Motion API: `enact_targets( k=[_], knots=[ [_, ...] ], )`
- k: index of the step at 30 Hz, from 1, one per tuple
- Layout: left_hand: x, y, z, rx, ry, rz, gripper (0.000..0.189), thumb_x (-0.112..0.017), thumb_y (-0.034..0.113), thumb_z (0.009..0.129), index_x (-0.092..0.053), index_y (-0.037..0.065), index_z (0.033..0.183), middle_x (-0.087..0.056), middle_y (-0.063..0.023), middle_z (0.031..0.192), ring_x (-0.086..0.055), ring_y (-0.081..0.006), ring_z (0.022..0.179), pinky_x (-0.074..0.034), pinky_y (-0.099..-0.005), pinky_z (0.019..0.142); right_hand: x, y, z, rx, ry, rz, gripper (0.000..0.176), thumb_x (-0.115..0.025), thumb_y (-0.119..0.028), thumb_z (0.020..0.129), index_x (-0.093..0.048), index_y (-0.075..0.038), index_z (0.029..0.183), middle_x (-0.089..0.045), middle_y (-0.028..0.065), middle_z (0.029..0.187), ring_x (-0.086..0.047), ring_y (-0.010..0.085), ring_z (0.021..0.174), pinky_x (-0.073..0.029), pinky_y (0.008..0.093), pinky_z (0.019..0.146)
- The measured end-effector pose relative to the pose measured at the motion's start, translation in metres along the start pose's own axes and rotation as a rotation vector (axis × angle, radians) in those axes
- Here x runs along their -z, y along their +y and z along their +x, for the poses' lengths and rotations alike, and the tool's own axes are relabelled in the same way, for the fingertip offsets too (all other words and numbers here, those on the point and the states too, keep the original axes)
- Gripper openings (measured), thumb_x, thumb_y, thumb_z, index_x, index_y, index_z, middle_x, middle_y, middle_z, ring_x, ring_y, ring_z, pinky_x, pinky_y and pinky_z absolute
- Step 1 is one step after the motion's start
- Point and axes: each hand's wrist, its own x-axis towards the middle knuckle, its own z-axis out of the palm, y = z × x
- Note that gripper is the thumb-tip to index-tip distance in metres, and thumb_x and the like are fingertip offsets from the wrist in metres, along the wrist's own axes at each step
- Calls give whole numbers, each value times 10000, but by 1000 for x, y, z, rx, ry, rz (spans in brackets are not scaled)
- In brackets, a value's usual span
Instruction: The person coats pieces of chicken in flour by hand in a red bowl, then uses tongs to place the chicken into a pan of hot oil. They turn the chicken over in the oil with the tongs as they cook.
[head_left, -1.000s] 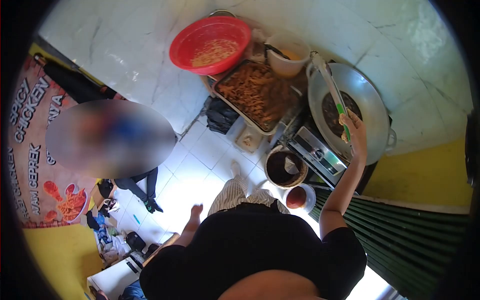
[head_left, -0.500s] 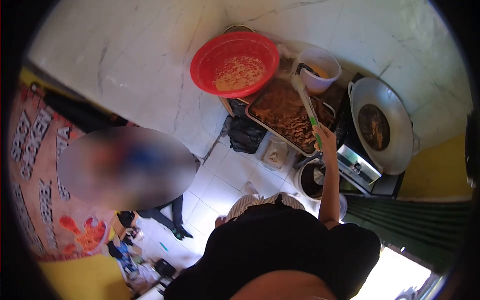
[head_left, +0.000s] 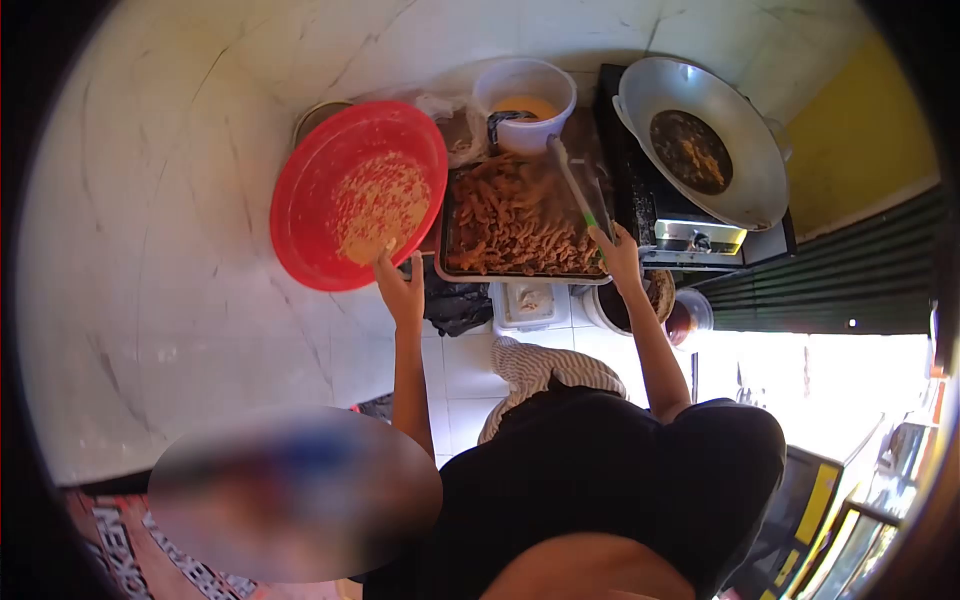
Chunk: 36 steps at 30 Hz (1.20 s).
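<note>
My right hand (head_left: 622, 258) is closed around the green-handled end of metal tongs (head_left: 572, 182). The tongs reach over a large tray (head_left: 530, 279) of brown fried pieces (head_left: 520, 215), with their far end near a white bucket (head_left: 577, 88). My left hand (head_left: 402, 292) is at the near rim of a big red basin (head_left: 300, 215), its fingers over the edge and the thumb apart on the outer side. Pale, crumbly flour (head_left: 385, 205) lies in the basin. Yellowish liquid (head_left: 525, 107) shows inside the bucket.
To the right, a wok (head_left: 745, 165) with dark oil and a browned piece sits on a stove (head_left: 690, 238). Below the tray are a black plastic bag (head_left: 458, 308), a clear container (head_left: 530, 312) and a bucket (head_left: 606, 305). A blurred oval covers the lower left.
My left hand has come into view at the red basin's rim. The view has turned, and the person on the floor is now mostly hidden. My right hand still holds the tongs.
</note>
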Motion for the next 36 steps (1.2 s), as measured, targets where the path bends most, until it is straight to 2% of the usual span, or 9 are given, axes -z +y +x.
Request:
enact_targets(
  k=[3,8,12,15,18,20,24,31,36],
  knots=[
    [-15,-17,19,33,-305,225,391,-555,330,805,-531,-14,992,-559,-184,938,-519,-335,905,-402,-383,776,-20,21,27,250,276,-263,563,-661,-354,711,-513,84,1032,-559,68,726,-539,138,652,-442,266,586],
    [-18,-23,31,63,-381,266,433,-556,436,775,-589,26,909,-609,-143,777,-588,-304,714,-454,-365,630,-25,10,36,-20,280,-321,734,-663,-395,664,-407,86,1156,-574,242,913,-570,363,844,-448,350,745],
    [-17,-16,39,152,-465,256,458,-559,479,759,-582,56,935,-618,-128,812,-600,-288,734,-460,-354,625,-30,20,49,-50,295,-350,731,-655,-415,660,-425,70,1155,-584,189,873,-572,315,821,-448,344,734],
    [-23,-16,48,198,-537,222,464,-568,483,749,-585,53,924,-615,-123,835,-597,-276,775,-455,-355,657,-39,22,52,98,260,-607,637,-645,-350,689,-437,57,1133,-575,224,864,-541,350,880,-436,364,772],
    [-30,-14,60,262,-660,131,553,-585,499,725,-542,22,1001,-595,-156,913,-575,-304,849,-443,-369,717,-52,-9,39,413,526,-911,501,-654,-279,697,-511,28,1067,-577,195,868,-532,317,896,-435,354,763],
    [-37,-16,71,306,-823,58,681,-601,499,711,-459,-32,1113,-546,-217,1020,-526,-339,963,-409,-377,812,-70,-47,30,263,280,-391,329,-658,-198,706,-592,8,954,-600,151,852,-562,255,836,-444,317,727],
    [-72,-41,81,328,-908,-306,770,-637,388,710,-313,-98,1211,-401,-281,1173,-402,-372,1103,-319,-376,931,-128,-53,37,233,79,-54,219,-657,-151,727,-627,14,868,-627,97,778,-586,144,714,-450,259,676],
    [-83,-57,98,-23,-886,-345,810,-633,159,659,-172,-61,1287,-270,-254,1273,-262,-377,1204,-230,-399,1003,-230,-81,66,187,86,75,176,-635,-112,755,-610,32,854,-630,84,796,-592,107,746,-461,234,656],
    [-69,-72,96,83,-1100,-488,912,-675,377,696,-133,-29,1307,-195,-246,1315,-226,-372,1227,-205,-430,1008,-261,-80,122,280,211,-57,135,-624,-74,741,-594,39,807,-627,131,758,-616,153,708,-469,268,626]
  ],
)
